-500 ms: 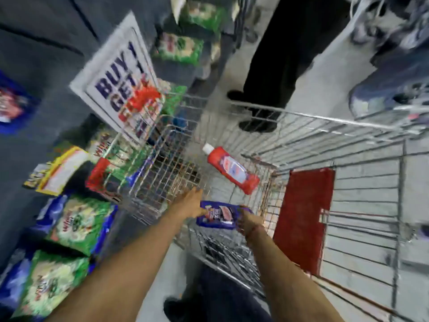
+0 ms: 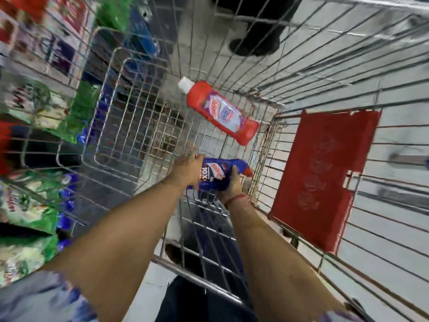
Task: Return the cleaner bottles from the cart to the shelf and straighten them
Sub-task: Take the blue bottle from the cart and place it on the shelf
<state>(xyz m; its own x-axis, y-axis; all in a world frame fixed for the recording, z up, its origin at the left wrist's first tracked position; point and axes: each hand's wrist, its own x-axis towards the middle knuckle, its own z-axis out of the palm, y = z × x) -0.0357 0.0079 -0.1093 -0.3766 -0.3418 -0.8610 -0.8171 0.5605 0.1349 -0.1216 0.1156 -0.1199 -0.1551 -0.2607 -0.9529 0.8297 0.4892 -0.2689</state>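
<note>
two hands closed on the blue bottle (image 2: 217, 176) low in the cart (image 2: 267, 105): the left hand (image 2: 189, 169) cupped its base end, the right hand (image 2: 231, 185) wrapped its body near the neck. it looked rigid, smooth plastic, probably liquid-heavy and slick, so mid-body suited best. the red bottle (image 2: 220, 111) lay flat beyond, untouched.

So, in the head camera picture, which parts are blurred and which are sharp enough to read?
Head view: the left edge with the green packets is smeared by motion; the cart wires bow from the wide lens. The red bottle is fairly sharp, and the blue bottle between the left hand and right hand shows "10X".
</note>
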